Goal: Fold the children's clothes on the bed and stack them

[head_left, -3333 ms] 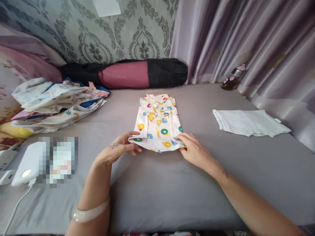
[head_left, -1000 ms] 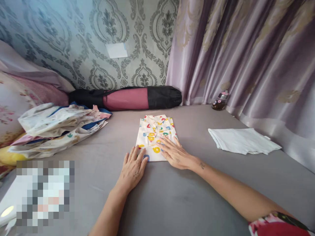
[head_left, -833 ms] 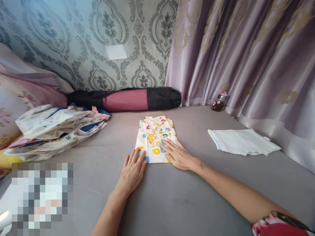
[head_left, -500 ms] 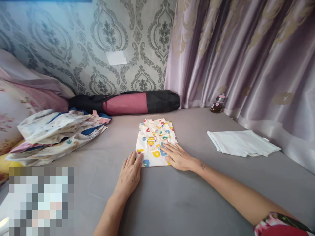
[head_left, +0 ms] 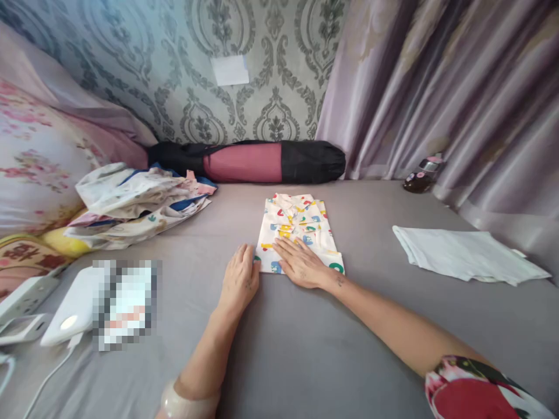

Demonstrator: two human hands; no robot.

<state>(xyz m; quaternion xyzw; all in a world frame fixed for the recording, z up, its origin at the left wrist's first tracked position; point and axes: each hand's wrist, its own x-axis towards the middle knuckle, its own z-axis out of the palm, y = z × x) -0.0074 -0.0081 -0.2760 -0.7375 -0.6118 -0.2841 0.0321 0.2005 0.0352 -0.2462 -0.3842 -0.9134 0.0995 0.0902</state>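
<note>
A white collared shirt (head_left: 301, 227) with a colourful print lies folded into a neat rectangle on the grey sheet (head_left: 332, 349), its collar pointing away from me. My right hand (head_left: 301, 265) rests flat across the lower part of the shirt, fingers stretched out and covering some of the print. Beside the shirt's near left corner, my left hand (head_left: 241, 273) lies palm down on the sheet with its fingers extended. Its thumb side is at the shirt's edge. Neither hand grasps anything.
A heap of clothes (head_left: 144, 201) lies on the left, near a floral pillow (head_left: 39, 157). At the right are a folded white cloth (head_left: 467, 253) and a dark bottle (head_left: 421, 174). A long black and pink bag (head_left: 244, 162) lines the wall. A white device (head_left: 70, 308) with a cable sits front left.
My right hand has slid left over the shirt's lower part. My left hand stays by the near left corner. The camera view has shifted, showing more on the left.
</note>
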